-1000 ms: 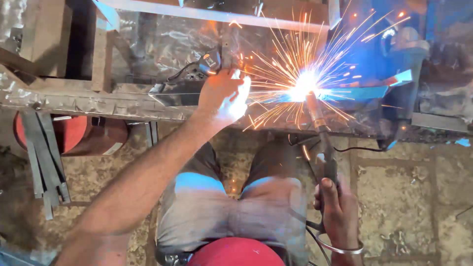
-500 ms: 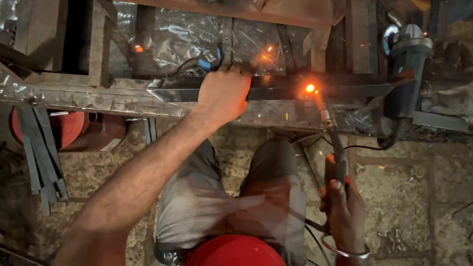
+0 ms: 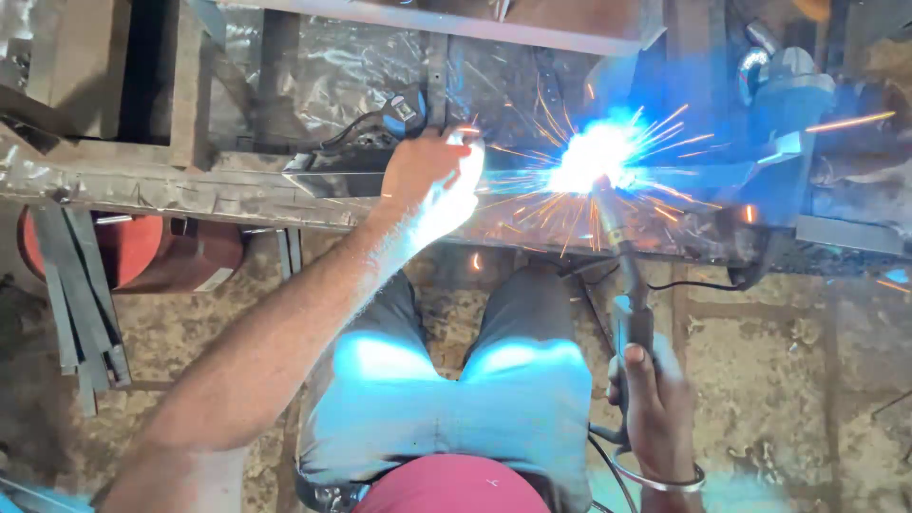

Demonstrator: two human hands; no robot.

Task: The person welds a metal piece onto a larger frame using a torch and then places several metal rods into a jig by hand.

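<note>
Setting: metal-fabrication workshop. Evidence: bright blue-white welding arc [image 3: 594, 157] throwing sparks over a steel frame [image 3: 190, 195] that serves as the work surface; electrode holder [image 3: 629, 313] with trailing cable; angle grinder [image 3: 784, 90] resting at the far right; flat steel strips [image 3: 81, 304] leaning by a red drum [image 3: 142, 252]; rough, stained stone floor [image 3: 760, 380].
</note>
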